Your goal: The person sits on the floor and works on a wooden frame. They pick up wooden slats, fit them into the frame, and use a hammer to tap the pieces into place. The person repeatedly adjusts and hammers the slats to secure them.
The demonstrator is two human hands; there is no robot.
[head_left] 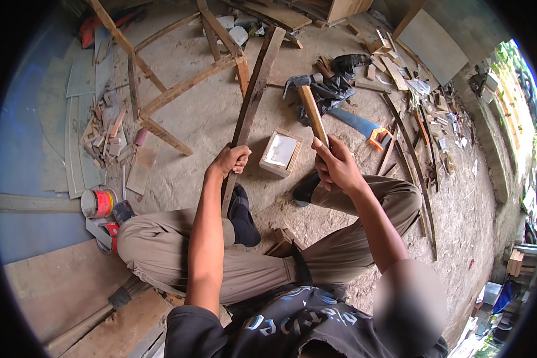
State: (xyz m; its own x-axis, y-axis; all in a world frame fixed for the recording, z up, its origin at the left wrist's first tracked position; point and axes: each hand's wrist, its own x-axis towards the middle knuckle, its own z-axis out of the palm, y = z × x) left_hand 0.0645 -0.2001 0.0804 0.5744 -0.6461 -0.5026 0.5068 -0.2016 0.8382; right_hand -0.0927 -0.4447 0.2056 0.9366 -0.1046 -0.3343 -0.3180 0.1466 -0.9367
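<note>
My left hand (230, 161) is closed round a long dark wooden plank (253, 98), which slants up and away from between my legs. In my right hand (338, 164) is a claw hammer, gripped by its wooden handle (313, 113) with the metal head (298, 80) raised at the far end. Between the two hands, on the ground, sits a small wooden box (280, 153) with something white inside. Past the hammer lie a crumpled black plastic bag (334, 89) and a handsaw (352, 121) with a blue blade and an orange handle.
A wooden frame (188, 86) stands at the far left, near a pile of wood offcuts (110, 137). Cans (98, 203) sit beside my left knee. Long thin strips (409, 155) and scraps cover the ground at right. A pale board (432, 48) leans at the back right.
</note>
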